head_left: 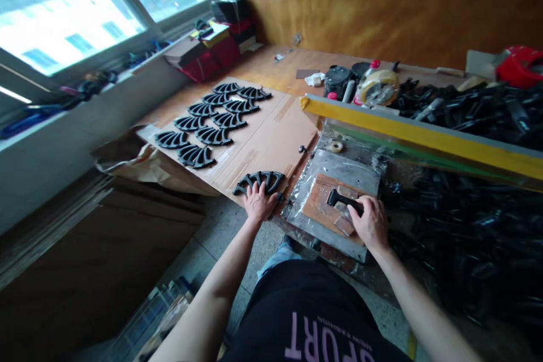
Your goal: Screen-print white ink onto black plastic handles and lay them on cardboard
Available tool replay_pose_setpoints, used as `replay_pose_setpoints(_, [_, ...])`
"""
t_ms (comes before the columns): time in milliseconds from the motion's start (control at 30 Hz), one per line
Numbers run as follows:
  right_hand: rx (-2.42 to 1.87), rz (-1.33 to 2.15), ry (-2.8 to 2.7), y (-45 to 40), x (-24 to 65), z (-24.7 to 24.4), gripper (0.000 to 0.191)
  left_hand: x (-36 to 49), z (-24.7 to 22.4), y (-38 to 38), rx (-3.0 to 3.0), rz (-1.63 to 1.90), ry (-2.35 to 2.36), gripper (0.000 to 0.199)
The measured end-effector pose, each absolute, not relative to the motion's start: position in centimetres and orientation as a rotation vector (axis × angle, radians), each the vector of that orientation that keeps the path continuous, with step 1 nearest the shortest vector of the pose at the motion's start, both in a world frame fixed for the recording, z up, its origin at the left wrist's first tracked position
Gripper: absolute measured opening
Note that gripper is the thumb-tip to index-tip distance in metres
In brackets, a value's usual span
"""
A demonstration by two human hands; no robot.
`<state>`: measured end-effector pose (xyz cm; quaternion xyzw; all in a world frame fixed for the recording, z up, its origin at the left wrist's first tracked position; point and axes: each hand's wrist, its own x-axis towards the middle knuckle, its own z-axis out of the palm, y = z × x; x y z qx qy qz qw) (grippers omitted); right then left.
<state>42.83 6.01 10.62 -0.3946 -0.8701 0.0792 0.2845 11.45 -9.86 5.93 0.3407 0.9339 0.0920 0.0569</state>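
ten black ribbed parts (212, 119) lie in two rows on a cardboard sheet (271, 147), beside a window (63, 11) and a cluttered sill (106, 76). at the sheet's near edge, an eleventh part (271, 179) sits under the left hand (258, 203), fingers spread flat across its ribs, though whether the hand grips it or only presses cannot be told. just right of the sheet, a metal plate (339, 167) under clear plastic carries a brown pad (320, 209), where the right hand (371, 223) is closed round a black handle (341, 199). the hands are apart, each busy on its own piece. farther right, a yellow bar (424, 130) runs above a heap of black parts (458, 226) crowding the plate.

the risks are plain: the eleventh part sits so near the edge that a careless slide of the left hand could tip it to the tiled floor. the plastic looks slick, so hard pressure on the handle could shift the plate or pad. a bump to the heap could spill parts across the plate.
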Motion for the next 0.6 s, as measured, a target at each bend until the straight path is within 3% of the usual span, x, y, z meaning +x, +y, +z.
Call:
replay_pose_setpoints(267, [-0.517, 0.669, -2.605, 2.7, 31.5, 13.0, 0.019, 11.4, 6.3, -8.9, 0.976, 0.281, 2.881, 0.063])
replay_pose_setpoints(433, [-0.593, 0.691, -3.044, 1.5, 21.1, 11.5, 0.025, 10.5, 6.1, -9.4, 1.004, 0.275, 2.831, 0.058])
replay_pose_setpoints(600, [-0.760, 0.772, -3.231, 1.3, 17.2, 9.8, 0.038, 8.4, 5.2, -10.8, 1.145, 0.344, 2.718, 0.049])
